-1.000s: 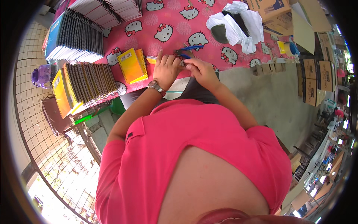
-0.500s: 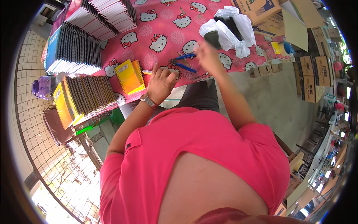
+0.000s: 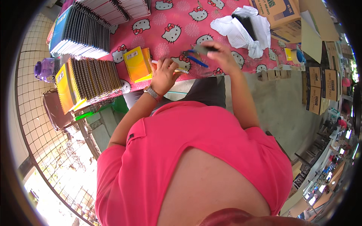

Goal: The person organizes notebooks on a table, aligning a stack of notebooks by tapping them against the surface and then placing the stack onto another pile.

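Fingers bent, slightly apart, and down they lay: the left hand covered a small notebook near the front edge of the table, its orange-and-white edge poking out on the left. Whether that hand pinched it or merely pressed, you couldn't tell! A silvery wristwatch sat just behind.

Over to the right hand, and this one had a catch: thumb and fingers closed on a dark flat piece, blurred, held out toward the left. Right beside it, blue-handled pliers lay on the pink patterned tablecloth, between the two hands, handles parted.

Close on the left hand's flank, yellow spiral notebooks lay overlapped, and farther left stood a packed row of notebooks with yellow covers. Behind those, a blue-covered row; outside them, a purple bottle. Across on the far right, a crumpled white cloth lay around a black ridged object, just beside a cardboard box.
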Tool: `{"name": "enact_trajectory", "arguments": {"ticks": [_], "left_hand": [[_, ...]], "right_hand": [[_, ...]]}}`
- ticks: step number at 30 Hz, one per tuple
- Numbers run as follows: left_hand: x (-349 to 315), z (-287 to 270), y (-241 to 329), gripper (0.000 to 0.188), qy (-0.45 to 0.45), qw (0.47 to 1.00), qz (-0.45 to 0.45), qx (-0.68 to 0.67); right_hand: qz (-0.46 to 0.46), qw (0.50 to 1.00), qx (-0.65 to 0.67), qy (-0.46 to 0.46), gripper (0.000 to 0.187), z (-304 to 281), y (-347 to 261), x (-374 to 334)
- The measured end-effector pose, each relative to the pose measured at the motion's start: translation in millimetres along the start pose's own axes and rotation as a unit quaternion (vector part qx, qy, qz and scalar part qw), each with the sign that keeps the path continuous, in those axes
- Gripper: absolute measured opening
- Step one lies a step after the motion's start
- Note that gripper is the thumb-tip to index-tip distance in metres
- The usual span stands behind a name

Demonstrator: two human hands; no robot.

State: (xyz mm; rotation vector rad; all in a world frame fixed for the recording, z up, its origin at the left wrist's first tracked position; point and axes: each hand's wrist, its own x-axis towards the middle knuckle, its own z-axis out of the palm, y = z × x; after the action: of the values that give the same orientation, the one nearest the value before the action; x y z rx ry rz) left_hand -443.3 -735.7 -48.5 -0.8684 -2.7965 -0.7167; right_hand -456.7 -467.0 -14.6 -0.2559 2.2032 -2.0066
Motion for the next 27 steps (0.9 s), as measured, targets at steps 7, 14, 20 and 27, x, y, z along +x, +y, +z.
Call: {"name": "enact_trajectory", "arguments": {"ticks": [7,14,20,27], "left_hand": [[18.1,-3.7,0.2,0.028,-0.001,0.997,0.069,-0.027],[15.0,-11.3,-1.1,0.030,-0.012,0.997,0.064,-0.028],[15.8,-10.6,-0.6,0.036,-0.006,0.998,0.058,-0.038],[11.2,-13.4,-2.3,0.038,-0.008,0.998,0.051,-0.047]], "right_hand": [[0.111,0.926,0.347,-0.105,0.037,22.4,14.8,-22.2],[0.098,0.897,0.404,-0.153,0.039,27.7,4.1,-13.0],[0.095,0.975,0.109,-0.169,0.038,19.8,-7.0,-5.5],[0.067,0.943,0.261,-0.195,0.034,25.4,2.1,1.8]]}}
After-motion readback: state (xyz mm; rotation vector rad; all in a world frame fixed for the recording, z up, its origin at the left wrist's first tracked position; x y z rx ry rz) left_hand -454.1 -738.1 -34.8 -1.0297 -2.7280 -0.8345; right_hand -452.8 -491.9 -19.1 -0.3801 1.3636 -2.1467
